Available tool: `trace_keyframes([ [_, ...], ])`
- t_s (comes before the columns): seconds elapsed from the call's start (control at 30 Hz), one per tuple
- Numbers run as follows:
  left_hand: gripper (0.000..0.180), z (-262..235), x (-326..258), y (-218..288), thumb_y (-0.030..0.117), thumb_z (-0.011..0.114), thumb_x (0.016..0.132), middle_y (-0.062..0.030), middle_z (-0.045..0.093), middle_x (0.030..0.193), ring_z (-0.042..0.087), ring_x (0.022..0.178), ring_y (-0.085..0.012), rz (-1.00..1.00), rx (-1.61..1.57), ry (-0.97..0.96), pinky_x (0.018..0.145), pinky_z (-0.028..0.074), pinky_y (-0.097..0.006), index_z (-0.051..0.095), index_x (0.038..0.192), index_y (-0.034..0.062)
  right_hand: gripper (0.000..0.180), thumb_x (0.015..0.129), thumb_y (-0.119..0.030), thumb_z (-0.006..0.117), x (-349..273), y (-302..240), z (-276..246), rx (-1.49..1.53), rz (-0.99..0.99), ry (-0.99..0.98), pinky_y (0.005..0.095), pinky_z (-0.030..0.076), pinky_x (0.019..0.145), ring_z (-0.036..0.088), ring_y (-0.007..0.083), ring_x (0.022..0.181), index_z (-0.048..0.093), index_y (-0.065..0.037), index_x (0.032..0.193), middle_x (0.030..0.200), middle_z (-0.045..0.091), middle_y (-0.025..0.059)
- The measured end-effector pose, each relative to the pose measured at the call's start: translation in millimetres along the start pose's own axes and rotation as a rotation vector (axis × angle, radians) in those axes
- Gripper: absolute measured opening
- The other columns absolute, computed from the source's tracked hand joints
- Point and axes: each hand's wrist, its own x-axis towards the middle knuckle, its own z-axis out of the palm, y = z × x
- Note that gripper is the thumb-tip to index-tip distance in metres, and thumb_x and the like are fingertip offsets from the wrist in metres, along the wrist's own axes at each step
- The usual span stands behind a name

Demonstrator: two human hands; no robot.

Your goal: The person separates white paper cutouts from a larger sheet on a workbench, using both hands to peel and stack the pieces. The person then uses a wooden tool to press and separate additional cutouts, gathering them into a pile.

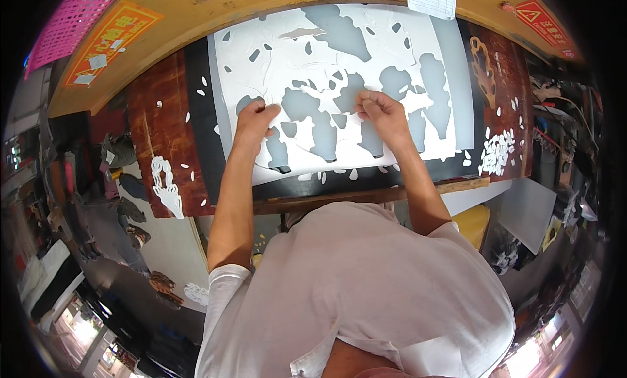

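A large white sheet (248, 58) full of cut-out openings lies on a blue-grey board (463, 110). Through the larger shoe-upper-shaped openings the blue-grey surface shows. My left hand (256, 121) is closed in a pinch on the white sheet near its left side. Toward the right, my right hand (385, 116) also pinches the sheet's thin webbing between openings, thumb and forefinger pressed together. The webbing between the two hands looks loose and slightly wrinkled.
Beneath lies a black mat (287, 188) on a reddish-brown table (160, 130). A white openwork cut piece (167, 188) lies at left, a heap of white scraps (498, 152) at right. A brown cutting die (483, 71) stands at the right. A yellow machine beam (261, 11) crosses behind.
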Motion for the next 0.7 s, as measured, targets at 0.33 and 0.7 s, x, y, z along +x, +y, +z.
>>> trace_keyframes([
  [0.33,0.026,13,-7,-22,0.025,0.062,0.106,-0.0048,0.064,0.101,0.061,0.069,-0.0114,-0.023,-0.318,-0.069,0.058,0.047,-0.024,0.065,0.116,0.0014,0.024,0.095,-0.025,0.078,-99,8,-27,-1.195,-0.379,-0.131,0.0462,0.055,0.088,0.068,0.0370,0.100,0.074,-0.003,0.106,0.102,0.071,0.0173],
  [0.7,0.021,-24,-50,-58,0.014,0.057,0.105,-0.0117,0.071,0.087,0.060,0.056,-0.0126,0.050,-0.270,-0.292,0.051,0.043,-0.028,0.064,0.109,-0.0050,0.027,0.093,-0.027,0.073,-149,8,-21,-0.878,-0.029,-0.120,0.0461,0.055,0.093,0.069,0.0385,0.108,0.075,-0.006,0.111,0.110,0.073,0.0190],
])
